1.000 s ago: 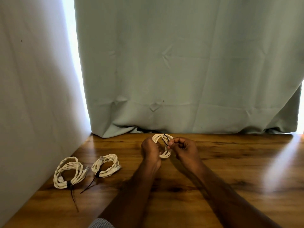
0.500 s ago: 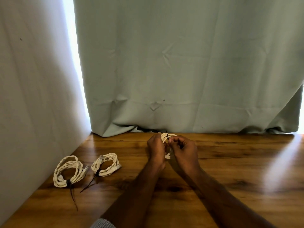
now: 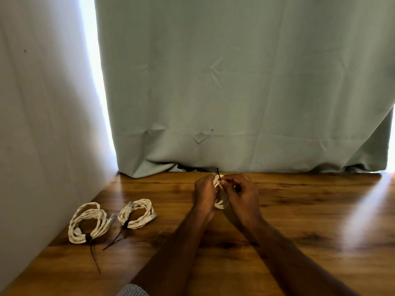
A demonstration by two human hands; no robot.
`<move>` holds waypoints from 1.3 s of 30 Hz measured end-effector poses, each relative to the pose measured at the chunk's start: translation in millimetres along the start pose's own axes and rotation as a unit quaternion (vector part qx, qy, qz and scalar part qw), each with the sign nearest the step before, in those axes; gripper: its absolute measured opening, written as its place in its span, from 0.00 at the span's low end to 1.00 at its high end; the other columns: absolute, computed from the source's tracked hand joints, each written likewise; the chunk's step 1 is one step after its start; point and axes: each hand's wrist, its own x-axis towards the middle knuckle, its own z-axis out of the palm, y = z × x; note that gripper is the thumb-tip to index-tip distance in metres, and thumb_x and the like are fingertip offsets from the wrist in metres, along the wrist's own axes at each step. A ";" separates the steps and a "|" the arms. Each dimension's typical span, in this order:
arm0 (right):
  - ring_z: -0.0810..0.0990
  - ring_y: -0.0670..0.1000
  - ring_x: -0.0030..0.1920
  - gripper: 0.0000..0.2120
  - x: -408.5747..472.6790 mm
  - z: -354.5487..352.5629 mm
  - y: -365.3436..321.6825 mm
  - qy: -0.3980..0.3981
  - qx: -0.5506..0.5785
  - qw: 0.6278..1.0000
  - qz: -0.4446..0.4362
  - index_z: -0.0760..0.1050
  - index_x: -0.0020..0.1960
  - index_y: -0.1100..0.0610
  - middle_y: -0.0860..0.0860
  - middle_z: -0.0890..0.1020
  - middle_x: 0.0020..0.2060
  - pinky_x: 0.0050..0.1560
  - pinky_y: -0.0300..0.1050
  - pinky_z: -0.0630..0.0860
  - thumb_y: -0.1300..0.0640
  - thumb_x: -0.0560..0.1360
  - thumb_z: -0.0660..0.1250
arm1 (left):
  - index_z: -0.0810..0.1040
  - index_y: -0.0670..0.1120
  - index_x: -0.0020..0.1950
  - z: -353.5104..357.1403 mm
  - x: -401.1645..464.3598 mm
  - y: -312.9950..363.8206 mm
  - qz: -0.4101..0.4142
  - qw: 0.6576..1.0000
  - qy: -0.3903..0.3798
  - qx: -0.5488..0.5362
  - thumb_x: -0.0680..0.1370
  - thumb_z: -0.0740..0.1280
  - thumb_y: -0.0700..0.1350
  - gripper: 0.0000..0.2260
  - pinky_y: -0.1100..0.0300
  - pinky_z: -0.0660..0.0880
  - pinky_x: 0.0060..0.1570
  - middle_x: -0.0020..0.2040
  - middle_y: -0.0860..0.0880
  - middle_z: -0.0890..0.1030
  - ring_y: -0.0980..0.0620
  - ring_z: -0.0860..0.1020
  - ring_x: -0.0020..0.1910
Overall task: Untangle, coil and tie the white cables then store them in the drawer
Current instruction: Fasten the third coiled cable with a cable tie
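Both hands meet over the far middle of the worktop (image 3: 299,210), sharing one small coil (image 3: 220,201) of white cable held between them. The left hand (image 3: 205,192) has its grip curled round the coil's left side, fingers wrapped over the strands. The right hand (image 3: 241,192) pinches at the coil's top, thumb and forefinger closed on a thin black tie (image 3: 217,172) whose end sticks up above the knuckles. Most of the coil is hidden by the two hands; only its upper strands and its lower loop show, and whether it touches the wood cannot be told. Both forearms run in from the near edge, and a grey sleeve (image 3: 133,291) cuff shows at the bottom on the left arm. To the left lie two more coils, well apart from the hands. The mid coil (image 3: 136,216) is the smaller, bound by a black tie whose tail trails toward the near side, with a pale plug at each end. The left coil (image 3: 87,225) is larger, close to the wall (image 3: 42,124), likewise bound with a black tie, its long tail pointing near. A pale green curtain (image 3: 235,82) hangs behind the worktop, its hem bunched on the far edge, with bright light in the gap beside the wall. No writing or label can be read anywhere.
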 end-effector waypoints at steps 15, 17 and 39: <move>0.85 0.51 0.48 0.14 10.5 -5.2 5.7 -0.090 0.103 0.981 0.137 0.85 0.51 0.52 0.50 0.88 0.45 0.52 0.49 0.79 0.68 0.72 0.71 | 0.83 0.36 0.42 -10.0 8.4 -10.9 0.160 0.977 -0.092 0.110 0.80 0.62 0.38 0.13 0.55 0.70 0.39 0.37 0.39 0.81 0.46 0.77 0.38; 0.86 0.53 0.47 0.15 11.1 -9.6 4.3 -0.101 0.180 0.964 0.169 0.85 0.52 0.57 0.54 0.88 0.45 0.50 0.49 0.79 0.73 0.71 0.71 | 0.83 0.42 0.39 -11.7 7.8 -10.7 0.172 0.971 -0.100 0.132 0.80 0.62 0.42 0.14 0.55 0.70 0.38 0.35 0.42 0.81 0.47 0.76 0.36; 0.85 0.65 0.52 0.06 12.0 -19.0 -3.2 -0.108 0.254 0.912 0.304 0.86 0.46 0.61 0.62 0.87 0.46 0.60 0.64 0.80 0.67 0.70 0.76 | 0.74 0.52 0.27 -10.0 3.7 -21.1 0.254 0.935 -0.080 0.235 0.79 0.53 0.66 0.28 0.52 0.67 0.33 0.24 0.52 0.74 0.52 0.72 0.27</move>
